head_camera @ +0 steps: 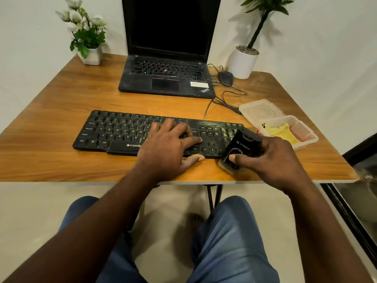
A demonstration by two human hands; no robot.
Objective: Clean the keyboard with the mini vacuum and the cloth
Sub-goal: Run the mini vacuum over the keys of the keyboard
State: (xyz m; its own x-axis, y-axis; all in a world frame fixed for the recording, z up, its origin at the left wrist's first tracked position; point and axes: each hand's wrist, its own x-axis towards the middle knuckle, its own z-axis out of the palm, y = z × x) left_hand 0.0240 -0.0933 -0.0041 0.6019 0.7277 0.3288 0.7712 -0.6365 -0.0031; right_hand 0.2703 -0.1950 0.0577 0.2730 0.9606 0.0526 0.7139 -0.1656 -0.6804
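On the table [61,111] — left hand [163,148] flat on keyboard [114,131], right hand [279,160] gripping vacuum [242,148].

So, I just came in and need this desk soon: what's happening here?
A seated person is working on the black keyboard. Their left hand rests on its keys, while the right hand grips the mini vacuum at the keyboard's right end. The yellow cloth lies in the clear container beside it, untouched.
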